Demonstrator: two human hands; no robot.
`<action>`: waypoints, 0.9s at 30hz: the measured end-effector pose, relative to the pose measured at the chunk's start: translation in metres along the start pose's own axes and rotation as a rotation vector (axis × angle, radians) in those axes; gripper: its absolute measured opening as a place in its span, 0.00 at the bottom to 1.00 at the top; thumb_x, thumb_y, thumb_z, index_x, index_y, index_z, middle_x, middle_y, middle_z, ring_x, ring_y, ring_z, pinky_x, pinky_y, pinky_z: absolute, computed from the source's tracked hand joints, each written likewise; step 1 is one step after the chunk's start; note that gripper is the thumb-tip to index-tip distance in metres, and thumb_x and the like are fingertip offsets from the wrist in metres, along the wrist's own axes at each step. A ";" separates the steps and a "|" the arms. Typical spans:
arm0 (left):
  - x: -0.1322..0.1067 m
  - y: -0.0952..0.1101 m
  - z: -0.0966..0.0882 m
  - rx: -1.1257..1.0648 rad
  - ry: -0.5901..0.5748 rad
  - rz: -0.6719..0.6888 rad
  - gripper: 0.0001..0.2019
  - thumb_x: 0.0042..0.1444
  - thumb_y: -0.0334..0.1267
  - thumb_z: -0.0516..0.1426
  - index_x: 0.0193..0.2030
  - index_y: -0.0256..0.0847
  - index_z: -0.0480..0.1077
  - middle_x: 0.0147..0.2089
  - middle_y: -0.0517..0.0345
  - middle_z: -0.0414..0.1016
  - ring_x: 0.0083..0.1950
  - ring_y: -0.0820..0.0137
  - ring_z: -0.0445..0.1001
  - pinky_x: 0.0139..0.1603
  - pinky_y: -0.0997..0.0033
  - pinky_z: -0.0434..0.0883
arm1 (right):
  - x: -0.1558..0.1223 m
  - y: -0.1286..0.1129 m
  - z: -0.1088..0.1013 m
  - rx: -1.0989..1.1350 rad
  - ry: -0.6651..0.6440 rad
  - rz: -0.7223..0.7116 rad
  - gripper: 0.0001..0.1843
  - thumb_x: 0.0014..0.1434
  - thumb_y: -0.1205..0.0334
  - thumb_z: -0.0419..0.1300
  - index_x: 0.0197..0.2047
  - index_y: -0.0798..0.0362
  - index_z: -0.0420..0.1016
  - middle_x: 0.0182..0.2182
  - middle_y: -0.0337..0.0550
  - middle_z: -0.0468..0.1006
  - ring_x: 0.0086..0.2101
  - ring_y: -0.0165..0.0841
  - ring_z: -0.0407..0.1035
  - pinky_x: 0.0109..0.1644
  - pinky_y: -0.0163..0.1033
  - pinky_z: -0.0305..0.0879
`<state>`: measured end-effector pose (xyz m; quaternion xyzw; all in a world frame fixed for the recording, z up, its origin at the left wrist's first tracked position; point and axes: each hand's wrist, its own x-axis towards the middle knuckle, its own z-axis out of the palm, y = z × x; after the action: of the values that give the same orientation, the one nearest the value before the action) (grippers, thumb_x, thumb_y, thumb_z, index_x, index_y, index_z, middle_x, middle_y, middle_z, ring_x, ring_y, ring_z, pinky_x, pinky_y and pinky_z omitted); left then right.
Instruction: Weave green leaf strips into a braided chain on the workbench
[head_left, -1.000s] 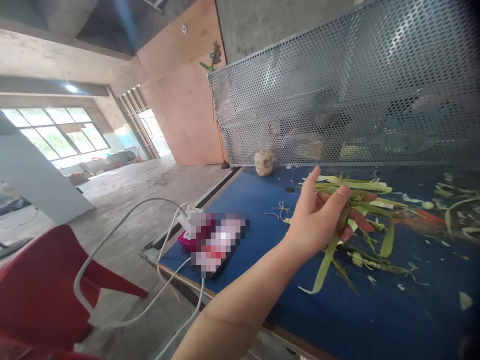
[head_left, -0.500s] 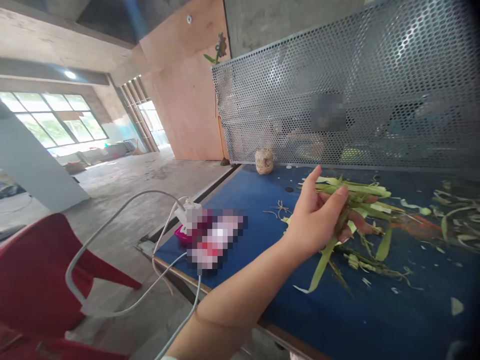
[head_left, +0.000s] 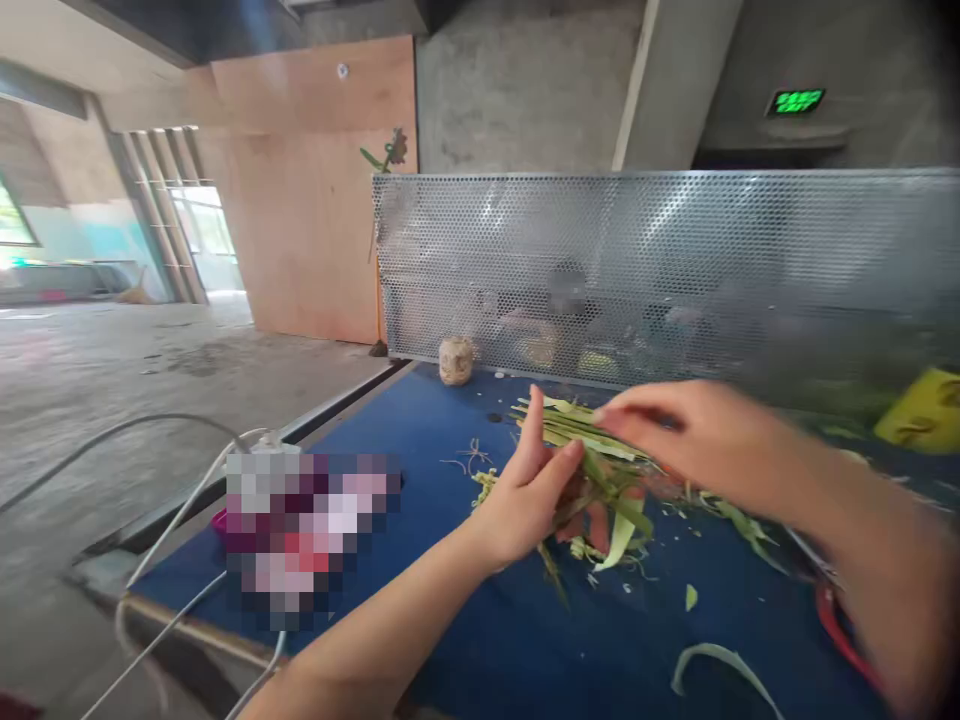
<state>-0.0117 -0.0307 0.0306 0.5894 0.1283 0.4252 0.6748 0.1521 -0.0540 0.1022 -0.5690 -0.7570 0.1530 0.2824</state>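
My left hand (head_left: 529, 495) is closed around a bunch of long green leaf strips (head_left: 600, 480) just above the blue tabletop (head_left: 480, 640). My right hand (head_left: 690, 435), blurred by motion, reaches in from the right and rests its fingers on the top of the same pile of strips near the left hand. Whether it grips them I cannot see. Loose green scraps (head_left: 716, 660) lie scattered on the blue surface around both hands.
A perforated metal screen (head_left: 675, 260) stands along the table's far edge, with a small beige lump (head_left: 456, 360) in front of it. White cables (head_left: 172, 510) and a blurred-out object (head_left: 300, 530) lie at the table's left end. A yellow item (head_left: 919, 420) sits far right.
The view has swung right and levelled out. My right hand has come into view from the right onto the strips. My left hand still holds the bunch, lower on the table.
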 end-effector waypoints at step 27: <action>0.007 0.014 -0.002 0.144 0.153 -0.139 0.49 0.49 0.30 0.59 0.65 0.40 0.23 0.25 0.57 0.75 0.23 0.70 0.73 0.21 0.76 0.60 | 0.024 0.003 0.049 0.723 0.115 0.101 0.14 0.45 0.51 0.63 0.26 0.55 0.70 0.21 0.37 0.69 0.17 0.24 0.61 0.14 0.29 0.59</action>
<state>-0.0149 -0.0255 0.0448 0.5917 0.2501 0.4109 0.6469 0.1206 -0.0255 0.0676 -0.4768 -0.6080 0.3922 0.4992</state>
